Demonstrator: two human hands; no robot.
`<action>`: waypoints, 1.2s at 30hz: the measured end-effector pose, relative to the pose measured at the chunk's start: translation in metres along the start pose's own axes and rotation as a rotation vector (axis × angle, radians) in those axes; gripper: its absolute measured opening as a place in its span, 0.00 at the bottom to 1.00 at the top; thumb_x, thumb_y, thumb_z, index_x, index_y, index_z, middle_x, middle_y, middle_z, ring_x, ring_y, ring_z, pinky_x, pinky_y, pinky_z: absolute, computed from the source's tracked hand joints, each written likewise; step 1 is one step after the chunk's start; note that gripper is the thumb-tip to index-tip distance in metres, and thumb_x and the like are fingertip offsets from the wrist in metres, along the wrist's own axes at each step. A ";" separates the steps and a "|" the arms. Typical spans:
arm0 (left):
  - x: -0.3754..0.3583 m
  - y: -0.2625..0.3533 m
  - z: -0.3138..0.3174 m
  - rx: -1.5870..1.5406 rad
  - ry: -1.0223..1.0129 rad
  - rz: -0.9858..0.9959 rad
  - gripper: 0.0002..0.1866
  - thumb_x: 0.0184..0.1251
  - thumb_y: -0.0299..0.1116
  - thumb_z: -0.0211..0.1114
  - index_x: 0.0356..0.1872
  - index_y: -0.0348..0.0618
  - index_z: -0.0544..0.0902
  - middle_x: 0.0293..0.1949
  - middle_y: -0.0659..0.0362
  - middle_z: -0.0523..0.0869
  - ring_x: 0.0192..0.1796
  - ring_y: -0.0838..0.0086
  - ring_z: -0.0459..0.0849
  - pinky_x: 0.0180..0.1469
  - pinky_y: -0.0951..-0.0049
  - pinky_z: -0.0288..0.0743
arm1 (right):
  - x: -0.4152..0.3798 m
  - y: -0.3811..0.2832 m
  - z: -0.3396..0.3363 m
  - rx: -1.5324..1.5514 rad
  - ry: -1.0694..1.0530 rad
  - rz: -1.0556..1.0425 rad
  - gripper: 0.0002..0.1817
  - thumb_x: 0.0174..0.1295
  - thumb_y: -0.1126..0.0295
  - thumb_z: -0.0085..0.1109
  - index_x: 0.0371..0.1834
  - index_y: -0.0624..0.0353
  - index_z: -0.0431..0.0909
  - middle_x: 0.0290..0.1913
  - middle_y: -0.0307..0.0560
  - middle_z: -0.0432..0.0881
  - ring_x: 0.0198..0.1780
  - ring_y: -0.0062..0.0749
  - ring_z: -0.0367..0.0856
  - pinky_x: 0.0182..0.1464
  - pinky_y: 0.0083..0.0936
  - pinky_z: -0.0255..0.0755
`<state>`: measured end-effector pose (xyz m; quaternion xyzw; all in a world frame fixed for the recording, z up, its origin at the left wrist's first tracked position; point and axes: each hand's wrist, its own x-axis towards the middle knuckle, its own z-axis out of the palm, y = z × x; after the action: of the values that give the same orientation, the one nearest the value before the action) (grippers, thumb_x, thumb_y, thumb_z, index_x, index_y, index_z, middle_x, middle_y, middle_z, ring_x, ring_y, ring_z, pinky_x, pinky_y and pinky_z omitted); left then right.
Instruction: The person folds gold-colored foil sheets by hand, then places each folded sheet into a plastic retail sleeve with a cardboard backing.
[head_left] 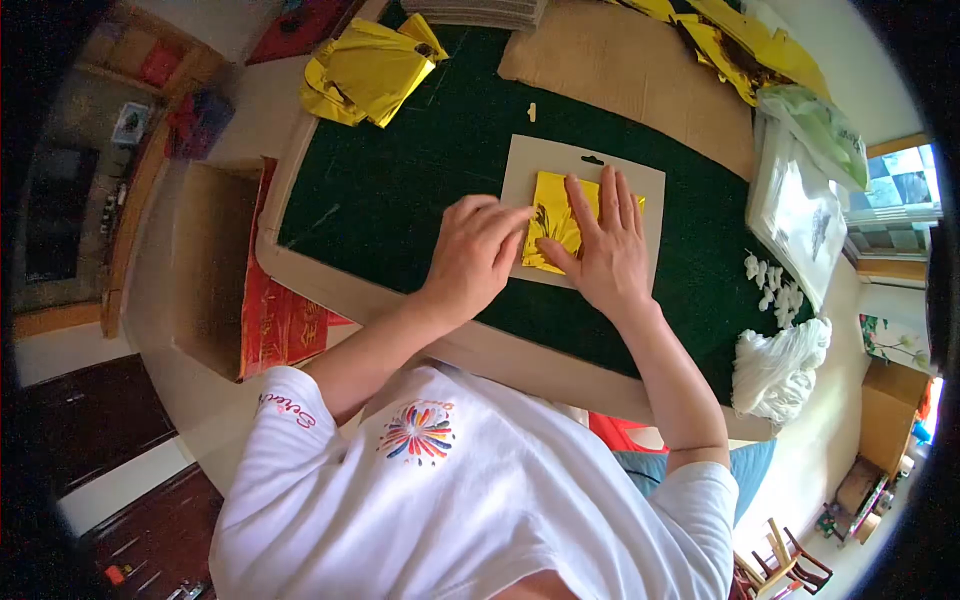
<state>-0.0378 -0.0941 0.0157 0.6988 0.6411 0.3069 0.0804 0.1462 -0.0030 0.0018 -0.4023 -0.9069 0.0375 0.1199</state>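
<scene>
Two hands in play: right hand (612,250) flat, fingers spread, on the gold foil (552,192), which sits on the card (527,158); left hand (470,250) curled at the foil's left edge, can't tell if it's pinching. I'd smooth outward lightly; foil probably creases easily.

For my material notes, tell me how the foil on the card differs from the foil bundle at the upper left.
The foil on the card looks smaller; the foil bundle looks larger.
The foil on the card lies roughly flat and rectangular, while the foil bundle is loosely folded and irregular.
The right hand spreads over the foil on the card; neither hand touches the foil bundle.
Both are shiny gold.
</scene>
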 end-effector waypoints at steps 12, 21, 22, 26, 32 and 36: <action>-0.015 0.014 0.000 -0.104 0.038 0.004 0.19 0.55 0.26 0.71 0.50 0.47 0.79 0.42 0.60 0.84 0.51 0.64 0.79 0.55 0.60 0.71 | 0.000 0.001 -0.001 -0.001 0.000 0.000 0.41 0.65 0.36 0.49 0.77 0.45 0.57 0.76 0.65 0.53 0.79 0.57 0.47 0.76 0.48 0.46; -0.012 0.004 0.008 0.058 -0.012 0.297 0.08 0.57 0.26 0.65 0.39 0.40 0.83 0.43 0.58 0.80 0.50 0.64 0.79 0.58 0.62 0.72 | 0.001 0.001 0.000 0.009 0.009 -0.010 0.42 0.64 0.37 0.51 0.77 0.45 0.57 0.76 0.66 0.52 0.78 0.58 0.47 0.76 0.49 0.46; -0.014 0.006 0.009 0.059 -0.028 0.270 0.08 0.56 0.26 0.65 0.38 0.40 0.83 0.41 0.58 0.80 0.49 0.65 0.79 0.57 0.62 0.73 | 0.001 0.001 0.000 0.009 0.004 -0.010 0.42 0.64 0.37 0.52 0.77 0.45 0.57 0.76 0.66 0.52 0.78 0.58 0.47 0.76 0.49 0.46; -0.017 0.008 0.006 0.072 -0.078 0.250 0.09 0.56 0.27 0.64 0.39 0.40 0.84 0.38 0.58 0.78 0.49 0.66 0.78 0.56 0.63 0.72 | 0.001 0.001 0.000 0.011 -0.003 -0.007 0.42 0.64 0.36 0.51 0.77 0.44 0.57 0.77 0.66 0.51 0.79 0.58 0.47 0.76 0.49 0.46; -0.023 0.009 -0.011 0.196 -0.105 0.304 0.11 0.56 0.25 0.64 0.41 0.41 0.85 0.40 0.59 0.78 0.50 0.67 0.78 0.57 0.64 0.70 | 0.000 -0.001 -0.001 -0.014 -0.002 0.003 0.41 0.64 0.36 0.50 0.77 0.44 0.58 0.77 0.65 0.52 0.79 0.57 0.46 0.76 0.48 0.46; -0.023 0.009 -0.011 0.159 -0.089 0.273 0.13 0.53 0.24 0.64 0.41 0.43 0.86 0.41 0.59 0.78 0.50 0.64 0.77 0.56 0.61 0.71 | 0.000 0.000 -0.001 -0.015 0.008 -0.009 0.41 0.64 0.36 0.50 0.77 0.44 0.58 0.76 0.65 0.52 0.79 0.57 0.47 0.76 0.48 0.47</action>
<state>-0.0357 -0.1204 0.0214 0.7964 0.5584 0.2319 0.0108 0.1468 -0.0032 0.0030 -0.3993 -0.9084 0.0286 0.1204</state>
